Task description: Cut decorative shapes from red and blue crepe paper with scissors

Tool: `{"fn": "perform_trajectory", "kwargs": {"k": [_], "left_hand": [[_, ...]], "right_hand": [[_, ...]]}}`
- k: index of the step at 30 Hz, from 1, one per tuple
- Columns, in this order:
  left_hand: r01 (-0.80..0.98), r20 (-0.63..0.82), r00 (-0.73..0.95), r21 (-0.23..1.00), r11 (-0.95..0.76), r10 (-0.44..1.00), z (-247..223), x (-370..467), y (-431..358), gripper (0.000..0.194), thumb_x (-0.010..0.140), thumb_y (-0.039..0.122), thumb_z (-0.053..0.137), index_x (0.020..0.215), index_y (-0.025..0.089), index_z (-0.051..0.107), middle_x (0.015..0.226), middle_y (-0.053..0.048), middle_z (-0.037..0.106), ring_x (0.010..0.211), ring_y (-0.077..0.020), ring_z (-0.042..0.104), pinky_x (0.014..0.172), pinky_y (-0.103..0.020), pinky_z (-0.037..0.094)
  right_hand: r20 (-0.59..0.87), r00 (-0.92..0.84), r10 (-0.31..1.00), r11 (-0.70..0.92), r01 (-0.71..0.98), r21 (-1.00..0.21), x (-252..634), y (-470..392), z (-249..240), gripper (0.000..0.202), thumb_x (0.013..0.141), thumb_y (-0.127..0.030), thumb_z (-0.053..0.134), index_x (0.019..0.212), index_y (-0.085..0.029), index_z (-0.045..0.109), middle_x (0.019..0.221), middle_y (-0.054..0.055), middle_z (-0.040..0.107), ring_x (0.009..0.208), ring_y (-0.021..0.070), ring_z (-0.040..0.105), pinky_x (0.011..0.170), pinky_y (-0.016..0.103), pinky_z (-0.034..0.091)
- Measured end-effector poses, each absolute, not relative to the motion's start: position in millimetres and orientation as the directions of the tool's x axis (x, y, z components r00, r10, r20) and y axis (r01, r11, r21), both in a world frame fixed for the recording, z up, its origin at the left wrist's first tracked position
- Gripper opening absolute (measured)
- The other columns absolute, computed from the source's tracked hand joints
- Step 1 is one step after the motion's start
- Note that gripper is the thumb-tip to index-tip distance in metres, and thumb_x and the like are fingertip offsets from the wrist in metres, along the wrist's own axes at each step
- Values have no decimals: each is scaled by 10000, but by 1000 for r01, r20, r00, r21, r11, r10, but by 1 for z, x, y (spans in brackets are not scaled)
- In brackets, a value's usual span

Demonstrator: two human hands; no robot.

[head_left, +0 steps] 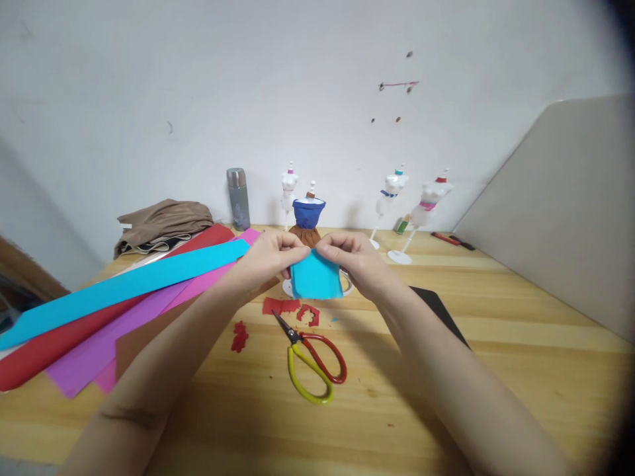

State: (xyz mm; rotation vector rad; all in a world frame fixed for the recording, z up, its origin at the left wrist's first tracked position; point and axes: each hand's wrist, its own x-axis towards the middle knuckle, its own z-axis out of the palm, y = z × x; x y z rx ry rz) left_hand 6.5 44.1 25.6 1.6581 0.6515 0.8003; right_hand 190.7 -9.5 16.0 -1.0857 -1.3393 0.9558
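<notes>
Left hand [280, 254] and right hand [354, 258] pinch the top edge of blue paper [316, 276], held between them above the tabletop [387, 423]. Scissors [310, 360] lie below the hands, blades slightly left.

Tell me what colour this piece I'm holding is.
The held piece is bright turquoise, clearest in the head view.

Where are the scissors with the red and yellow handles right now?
In the head view, the red-and-yellow-handled scissors lie on the wooden table, below the held blue piece, right of the small red cut-outs.
</notes>
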Motion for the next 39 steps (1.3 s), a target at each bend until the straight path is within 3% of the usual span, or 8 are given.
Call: {"fn": "perform_trajectory", "kwargs": {"k": [5, 12, 17, 21, 25, 28, 33, 39], "left_hand": [[-97, 170, 612, 985, -140, 773, 25, 5, 44, 268, 807, 342, 782, 643, 150, 696, 598, -9, 617, 546, -99, 546, 589, -250, 471], [80, 83, 711, 977, -198, 699, 39, -4, 53, 290, 785, 398, 850, 728, 134, 744, 596, -66, 718, 541, -143, 651, 565, -240, 512], [63, 139, 730, 961, -268, 669, 38, -4, 50, 224, 718, 321, 864, 743, 128, 753, 703, -47, 739, 637, -133, 659, 623, -241, 505], [39, 164, 684, 965, -261, 711, 37, 0, 47, 210, 720, 292, 839, 660, 147, 700, 575, -2, 650, 536, -100, 584, 554, -221, 447], [-44, 245, 537, 964, -264, 807, 38, 1, 47, 187, 751, 316, 833, 737, 158, 736, 514, 15, 621, 467, -86, 541, 496, -205, 405], [-141, 286, 469, 958, -249, 835, 37, 1, 49, 230, 747, 359, 854, 777, 155, 751, 515, 13, 626, 471, -80, 545, 495, -194, 406], [-185, 259, 559, 965, -186, 788, 37, -1, 54, 348, 676, 413, 931, 824, 148, 761, 590, -25, 702, 520, -113, 631, 514, -205, 469], [-116, -6, 704, 986, 124, 710, 31, -3, 66, 629, 793, 775, 708, 807, 148, 763, 800, -146, 799, 538, -187, 702, 461, -269, 495]], "right_hand": [[259, 82, 962, 256, 48, -966, 192, -8, 15, 377, 617, -507, 896, 626, -212, 661, 551, -29, 570, 515, 120, 473, 486, 272, 371], [275, 207, 939, 276, 25, -961, 194, -4, 12, 337, 605, -460, 893, 638, -216, 663, 554, -20, 605, 497, 127, 511, 468, 273, 395], [247, 106, 963, 240, 79, -968, 191, -11, 17, 334, 597, -444, 905, 635, -223, 657, 559, -16, 612, 506, 134, 518, 471, 280, 400], [291, 87, 953, 286, 64, -956, 189, -16, 23, 428, 640, -581, 892, 652, -224, 656, 576, -26, 565, 529, 126, 489, 497, 285, 409], [356, 72, 932, 357, 1, -934, 193, -16, 24, 539, 694, -726, 822, 664, -236, 598, 622, -22, 545, 574, 143, 510, 540, 313, 456], [394, 54, 918, 393, 32, -919, 194, -14, 23, 441, 677, -615, 872, 741, -235, 659, 660, -12, 605, 592, 152, 536, 564, 323, 474], [472, 176, 864, 452, 143, -881, 191, -15, 22, 266, 682, -420, 886, 692, -253, 679, 662, -13, 612, 641, 175, 545, 632, 358, 496], [748, 137, 649, 635, 443, -632, 195, -21, 24, 95, 855, -299, 786, 761, -298, 772, 839, 45, 724, 797, 240, 643, 737, 412, 515]]}}
